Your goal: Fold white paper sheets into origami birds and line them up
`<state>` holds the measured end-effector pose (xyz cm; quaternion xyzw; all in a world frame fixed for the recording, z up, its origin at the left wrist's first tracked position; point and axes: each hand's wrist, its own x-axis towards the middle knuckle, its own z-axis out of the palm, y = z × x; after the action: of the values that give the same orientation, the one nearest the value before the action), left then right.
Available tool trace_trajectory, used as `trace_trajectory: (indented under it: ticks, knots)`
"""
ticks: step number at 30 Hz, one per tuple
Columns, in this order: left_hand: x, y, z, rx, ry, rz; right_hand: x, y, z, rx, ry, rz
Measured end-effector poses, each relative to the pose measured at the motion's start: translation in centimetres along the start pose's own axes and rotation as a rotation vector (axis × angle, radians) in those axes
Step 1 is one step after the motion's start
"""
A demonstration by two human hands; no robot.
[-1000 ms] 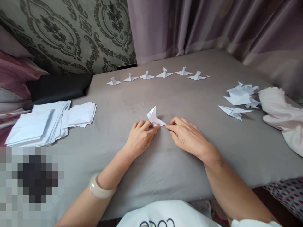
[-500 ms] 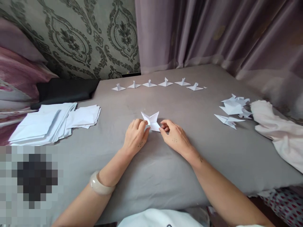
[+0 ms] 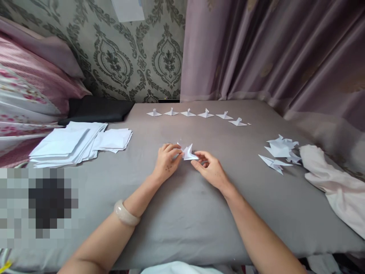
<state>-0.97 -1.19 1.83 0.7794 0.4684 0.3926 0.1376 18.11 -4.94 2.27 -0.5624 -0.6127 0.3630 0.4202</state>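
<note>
The grey cloth-covered desk (image 3: 171,217) carries all the paper, with a half-shaped folded piece (image 3: 188,153) held just above or on it—hard to tell which. Well right of that piece lies a rumpled pale cloth (image 3: 336,186), perhaps pushed aside to spare the working spot. Well left sit a large sheet stack (image 3: 59,142) and, nearer the piece, a smaller stack (image 3: 114,139), probably grouped to keep flat paper apart from folded work. The left hand (image 3: 168,163) pinches the piece's left side, seemingly to steady it; the right hand (image 3: 211,168) curls thumb and fingers around its right tip—whether they press, I cannot tell. A loose cluster of folded shapes (image 3: 281,146) lies right of the piece, likely set apart from the six folded birds (image 3: 205,114) lined up beyond it, spaced as if for display. Beyond it and rightward, by the row's end, lies a tiny scrap (image 3: 249,123).
</note>
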Motion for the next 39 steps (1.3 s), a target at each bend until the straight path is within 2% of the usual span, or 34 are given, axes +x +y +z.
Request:
trace_trajectory:
  ticks: [2, 5, 7, 9, 18, 22, 26, 34, 39]
  knots:
    - [0.0, 0.8, -0.5, -0.280, 0.052, -0.254, 0.1, -0.3, -0.5, 0.097, 0.031, -0.054]
    - [-0.4, 2.1, -1.1, -0.701, 0.069, -0.648, 0.1, -0.8, -1.0, 0.125, 0.135, -0.131]
    - [-0.7, 2.8, -1.3, -0.853, 0.092, -0.778, 0.0, -1.1, -0.9, 0.120, 0.177, -0.155]
    - [-0.9, 3.1, -1.2, -0.896, 0.121, -0.824, -0.3, -1.3, -0.5, 0.114, 0.180, -0.168]
    - [-1.4, 3.6, -0.6, -0.900, 0.135, -0.826, -1.2, -1.4, 1.4, -0.131, 0.203, -0.255]
    - [-1.4, 3.8, -0.8, -0.904, 0.101, -0.721, -0.9, -1.2, 1.2, -0.077, 0.230, -0.232]
    - [-1.4, 3.6, -0.9, -0.781, 0.016, -0.613, -0.7, -1.2, 0.9, -0.030, 0.254, -0.194]
    - [-1.6, 3.4, -0.6, -0.919, -0.006, -0.635, -0.6, -0.9, 1.1, 0.162, 0.205, -0.073]
    - [-1.6, 3.5, -0.6, -0.789, 0.009, -0.543, -0.5, -1.0, 1.0, 0.125, 0.229, -0.116]
